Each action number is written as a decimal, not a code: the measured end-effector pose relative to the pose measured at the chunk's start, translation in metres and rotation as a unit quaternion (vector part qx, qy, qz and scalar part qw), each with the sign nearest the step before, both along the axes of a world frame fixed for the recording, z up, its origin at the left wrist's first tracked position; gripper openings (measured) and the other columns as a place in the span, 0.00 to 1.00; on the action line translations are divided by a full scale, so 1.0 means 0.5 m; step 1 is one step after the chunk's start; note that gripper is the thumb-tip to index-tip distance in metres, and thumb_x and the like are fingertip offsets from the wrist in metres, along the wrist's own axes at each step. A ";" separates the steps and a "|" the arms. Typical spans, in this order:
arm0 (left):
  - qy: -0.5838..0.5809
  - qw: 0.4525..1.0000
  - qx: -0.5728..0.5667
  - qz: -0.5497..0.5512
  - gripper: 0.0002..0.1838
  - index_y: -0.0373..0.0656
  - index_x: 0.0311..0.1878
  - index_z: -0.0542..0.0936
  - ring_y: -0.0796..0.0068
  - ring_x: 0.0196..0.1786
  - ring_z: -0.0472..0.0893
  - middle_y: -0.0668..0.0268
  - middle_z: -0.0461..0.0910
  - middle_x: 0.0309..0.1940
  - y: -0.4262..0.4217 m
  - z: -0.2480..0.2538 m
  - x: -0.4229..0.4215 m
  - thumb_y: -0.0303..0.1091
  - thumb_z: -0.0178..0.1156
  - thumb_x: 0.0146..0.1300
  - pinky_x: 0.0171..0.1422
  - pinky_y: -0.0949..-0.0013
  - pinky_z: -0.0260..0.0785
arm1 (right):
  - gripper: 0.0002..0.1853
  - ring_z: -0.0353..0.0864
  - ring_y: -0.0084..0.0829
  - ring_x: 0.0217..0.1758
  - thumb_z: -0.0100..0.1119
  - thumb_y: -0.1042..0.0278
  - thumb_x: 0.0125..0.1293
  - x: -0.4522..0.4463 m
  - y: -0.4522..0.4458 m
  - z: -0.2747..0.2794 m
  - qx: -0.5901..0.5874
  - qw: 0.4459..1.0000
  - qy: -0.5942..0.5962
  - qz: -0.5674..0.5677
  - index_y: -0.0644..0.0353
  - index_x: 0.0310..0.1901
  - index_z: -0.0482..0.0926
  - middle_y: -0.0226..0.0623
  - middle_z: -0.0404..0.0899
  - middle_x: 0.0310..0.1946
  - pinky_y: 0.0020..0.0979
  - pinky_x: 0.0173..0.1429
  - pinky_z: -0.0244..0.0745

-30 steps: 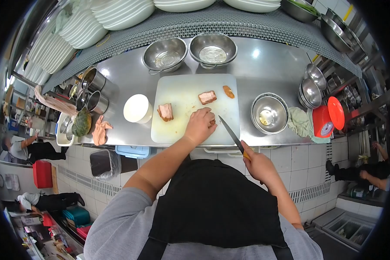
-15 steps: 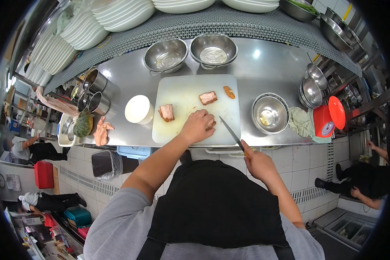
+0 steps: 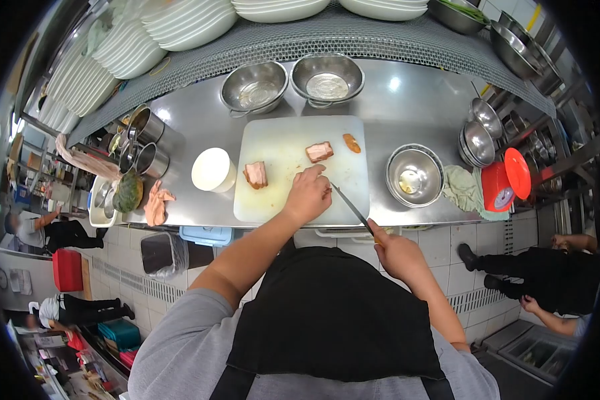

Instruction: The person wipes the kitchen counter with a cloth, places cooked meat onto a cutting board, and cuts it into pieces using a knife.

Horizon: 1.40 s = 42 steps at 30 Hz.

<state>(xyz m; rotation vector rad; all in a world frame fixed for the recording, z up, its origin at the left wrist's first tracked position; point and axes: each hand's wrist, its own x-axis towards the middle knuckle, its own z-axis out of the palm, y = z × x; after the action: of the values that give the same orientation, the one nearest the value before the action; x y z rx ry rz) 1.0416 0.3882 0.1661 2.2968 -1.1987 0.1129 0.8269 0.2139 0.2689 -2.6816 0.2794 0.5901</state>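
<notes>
A white cutting board (image 3: 280, 143) lies on the steel counter. My left hand (image 3: 308, 193) is over its lower middle, fingers curled down on a piece of meat that it now almost wholly covers. My right hand (image 3: 400, 253) is closed round the handle of a knife (image 3: 351, 205), whose blade points up and left, its tip beside my left fingers. One chunk of meat (image 3: 255, 175) sits at the board's left, another (image 3: 319, 151) above my left hand, and a thin brown slice (image 3: 351, 143) near the upper right corner.
Left of the board stands a white tub (image 3: 213, 170); nested steel bowls (image 3: 415, 176) are on its right. Two steel colanders (image 3: 254, 87) sit behind. A red scale (image 3: 497, 188) and cloth (image 3: 461, 187) are farther right. A person (image 3: 547, 280) is at the right, others at the left.
The knife blade has shifted left, up to my left fingers. My left hand has turned a little and covers the meat more. The person at the right has come farther into view.
</notes>
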 end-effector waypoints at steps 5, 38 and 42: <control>-0.008 1.000 0.006 0.025 0.10 0.42 0.38 0.81 0.56 0.62 0.74 0.55 0.75 0.59 0.008 0.002 -0.012 0.31 0.69 0.53 0.65 0.52 0.65 | 0.32 0.85 0.49 0.37 0.52 0.65 0.72 -0.011 0.002 -0.010 0.024 0.999 -0.022 0.001 0.42 0.77 0.59 0.48 0.85 0.36 0.50 0.42 0.79; 0.108 0.992 0.058 0.004 0.46 0.41 0.72 0.66 0.50 0.69 0.69 0.51 0.69 0.66 0.048 -0.015 0.002 0.48 0.74 0.53 0.73 0.53 0.61 | 0.32 0.85 0.52 0.39 0.50 0.64 0.73 0.015 -0.014 -0.026 0.028 1.000 -0.010 0.007 0.46 0.77 0.58 0.52 0.85 0.38 0.52 0.46 0.79; 0.064 0.992 0.069 0.086 0.48 0.40 0.72 0.66 0.52 0.67 0.71 0.49 0.70 0.64 0.060 0.038 -0.024 0.49 0.76 0.51 0.72 0.53 0.62 | 0.32 0.85 0.52 0.40 0.50 0.64 0.73 0.028 -0.020 -0.031 0.032 0.999 -0.036 0.008 0.47 0.77 0.58 0.52 0.85 0.39 0.53 0.47 0.79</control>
<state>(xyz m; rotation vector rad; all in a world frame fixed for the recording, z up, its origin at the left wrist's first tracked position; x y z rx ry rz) 1.0296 0.4181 0.1852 2.4851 -0.9719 -0.0564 0.8408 0.2039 0.2534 -2.6384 0.2160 0.4981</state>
